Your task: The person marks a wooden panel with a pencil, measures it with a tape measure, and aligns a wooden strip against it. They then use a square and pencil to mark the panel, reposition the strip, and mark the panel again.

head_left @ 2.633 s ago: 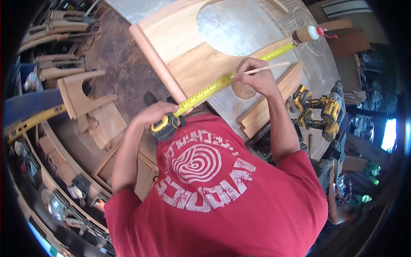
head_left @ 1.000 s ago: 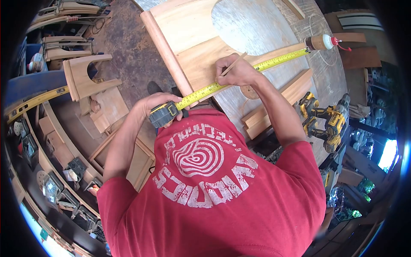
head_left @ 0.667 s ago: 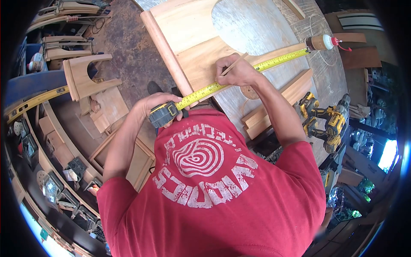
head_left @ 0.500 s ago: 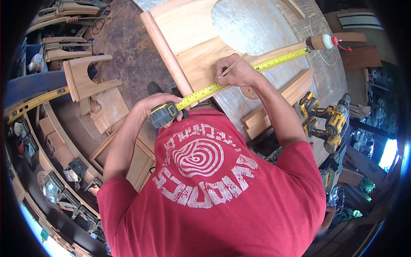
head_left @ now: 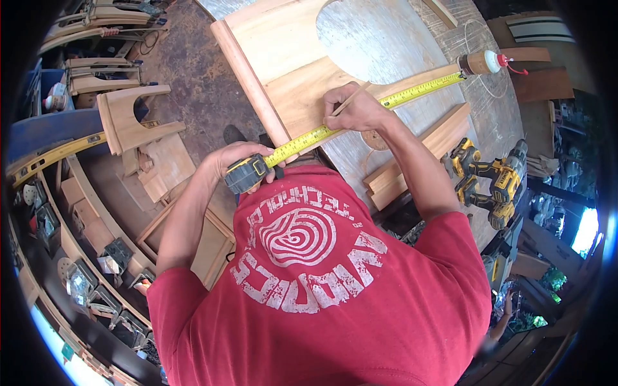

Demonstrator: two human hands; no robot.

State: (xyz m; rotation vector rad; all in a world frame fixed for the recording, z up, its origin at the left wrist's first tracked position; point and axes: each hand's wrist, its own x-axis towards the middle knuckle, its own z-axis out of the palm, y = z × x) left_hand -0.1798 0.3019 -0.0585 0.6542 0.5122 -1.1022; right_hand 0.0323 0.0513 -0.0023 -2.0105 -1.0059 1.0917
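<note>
My left hand is closed around the case of a tape measure, just in front of my red shirt. Its yellow blade stretches up and right along the near edge of a wooden panel with a rounded cutout. Pinched in my right hand is a pencil, slanting over the panel's edge beside the blade. The pencil's tip is hidden by my fingers. At the blade's far end lies a bottle with a white and red cap.
Stacked wood strips lie right of the panel on the workbench. Yellow-black cordless drills sit at its right edge. On the left are a cut wooden piece, a yellow level and shelves. Another person's arm shows at lower right.
Both my hands, the tape measure and the pencil stay almost where they were. The other person's arm at lower right has come further into view, with the hand raised.
</note>
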